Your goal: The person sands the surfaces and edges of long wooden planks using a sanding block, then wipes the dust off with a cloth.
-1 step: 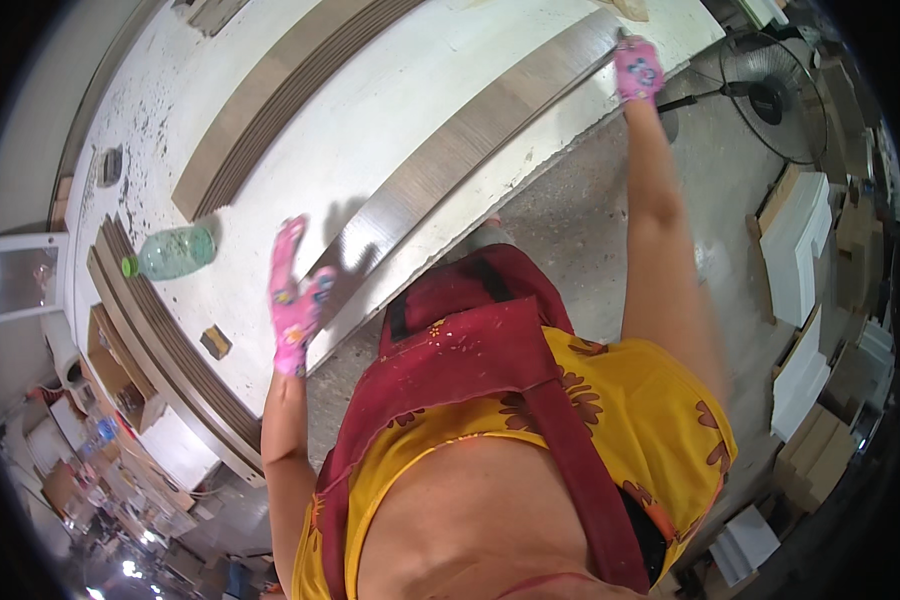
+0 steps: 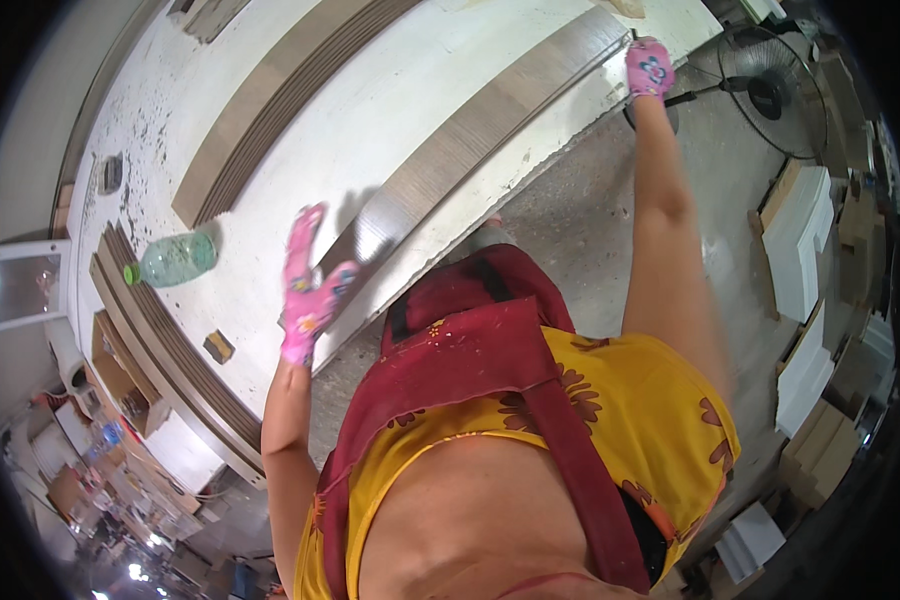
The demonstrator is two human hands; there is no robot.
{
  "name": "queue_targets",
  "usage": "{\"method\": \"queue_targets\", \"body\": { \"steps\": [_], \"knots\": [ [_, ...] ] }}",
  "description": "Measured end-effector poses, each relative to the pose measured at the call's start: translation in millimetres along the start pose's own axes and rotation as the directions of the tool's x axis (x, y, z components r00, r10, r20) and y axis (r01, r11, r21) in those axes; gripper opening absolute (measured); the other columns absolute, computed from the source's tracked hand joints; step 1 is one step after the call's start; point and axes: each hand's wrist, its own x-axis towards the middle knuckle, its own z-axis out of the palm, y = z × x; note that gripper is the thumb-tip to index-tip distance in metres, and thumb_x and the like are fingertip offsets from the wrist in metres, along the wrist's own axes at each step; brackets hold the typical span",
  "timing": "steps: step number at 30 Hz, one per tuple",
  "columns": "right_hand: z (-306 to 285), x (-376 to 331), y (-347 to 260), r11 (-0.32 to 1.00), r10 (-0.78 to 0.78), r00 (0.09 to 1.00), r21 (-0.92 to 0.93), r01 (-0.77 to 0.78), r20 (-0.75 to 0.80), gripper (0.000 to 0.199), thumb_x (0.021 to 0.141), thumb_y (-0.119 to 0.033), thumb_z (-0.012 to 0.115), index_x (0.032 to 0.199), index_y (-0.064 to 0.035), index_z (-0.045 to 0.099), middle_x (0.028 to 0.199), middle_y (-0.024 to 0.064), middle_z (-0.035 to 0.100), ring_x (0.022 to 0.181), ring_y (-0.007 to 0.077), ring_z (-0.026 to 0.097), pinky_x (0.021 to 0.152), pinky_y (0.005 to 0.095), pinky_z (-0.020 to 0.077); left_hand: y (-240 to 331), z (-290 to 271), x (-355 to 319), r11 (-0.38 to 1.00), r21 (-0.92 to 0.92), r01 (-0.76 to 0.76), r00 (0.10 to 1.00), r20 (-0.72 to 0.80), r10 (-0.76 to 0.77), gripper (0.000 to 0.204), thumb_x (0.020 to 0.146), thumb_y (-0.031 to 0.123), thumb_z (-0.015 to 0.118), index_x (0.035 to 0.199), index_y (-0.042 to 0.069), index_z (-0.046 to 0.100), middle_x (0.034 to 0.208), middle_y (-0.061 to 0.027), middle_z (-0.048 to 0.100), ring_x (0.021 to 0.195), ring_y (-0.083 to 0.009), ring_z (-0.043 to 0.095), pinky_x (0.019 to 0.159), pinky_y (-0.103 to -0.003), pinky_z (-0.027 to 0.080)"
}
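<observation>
A long grey-brown board (image 2: 470, 125) with a wood-grain face lies slantwise along the near edge of the white table. At its near-left end is my left hand (image 2: 310, 290), in a pink flowered glove, with fingers and thumb spread; whether it touches the board is unclear. My right hand (image 2: 651, 70), gloved alike, is closed beside the board's far-right end. A small dark tip pokes out above its fingers; the rest of what it grips is hidden.
A stack of similar boards (image 2: 270, 110) lies farther back on the table (image 2: 300, 165). To the left are a green plastic bottle (image 2: 178, 258), a small yellow-and-dark block (image 2: 218, 347) and more stacked strips (image 2: 175, 350). A fan (image 2: 767, 95) stands beyond the table's right corner.
My left hand has shifted slightly right and up along the board's near end. My right hand has moved a little to the right, staying closed. The board looks unmoved.
</observation>
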Motion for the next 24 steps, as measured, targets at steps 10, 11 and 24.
{"method": "queue_targets", "body": {
  "steps": [10, 11, 24],
  "knots": [
    [-51.0, -241.2, -175.0, 0.457, -0.889, 0.336, 0.54, 0.706, 0.312, 0.018, 0.083, -0.018, 0.051, 0.096, -0.0156, 0.062, 0.09, 0.0042, 0.062, 0.079, 0.0204, 0.063, 0.067, 0.0356, 0.0531, -1.7, 90.2, 78.7, 0.933, 0.247, -0.263, 0.958, 0.182, 0.222, 0.108, 0.06, 0.02, 0.086, 0.145, -0.003, 0.023, 0.143, -0.0232, 0.039, 0.127, -0.0369, 0.044, 0.106, -0.04, 0.036],
    [-34.0, -232.4, -175.6, 0.423, -0.899, 0.433, 0.405, 0.811, 0.071, 0.013, 0.082, -0.022, 0.054, 0.091, -0.0142, 0.06, 0.083, 0.0058, 0.059, 0.07, 0.0189, 0.062, 0.057, 0.0346, 0.0519, 0.2, 92.7, 76.1, 0.941, 0.246, -0.233, 0.966, 0.168, 0.196, 0.107, 0.061, 0.018, 0.085, 0.145, -0.003, 0.022, 0.143, -0.0231, 0.038, 0.127, -0.0368, 0.044, 0.106, -0.039, 0.036],
    [9.9, -49.2, 67.4, 0.948, 0.064, 0.972, 0.319, 0.012, -0.225, 0.013, 0.085, -0.018, 0.052, 0.081, -0.0111, 0.063, 0.088, 0.0135, 0.063, 0.081, 0.0328, 0.061, 0.07, 0.0431, 0.0485, 11.1, 93.7, 79.7, 0.983, 0.063, -0.173, 0.965, 0.213, 0.156, 0.094, 0.061, -0.002, 0.08, 0.141, -0.008, 0.032, 0.145, -0.0213, 0.038, 0.136, -0.0297, 0.035, 0.115, -0.035, 0.022]
  ]
}}
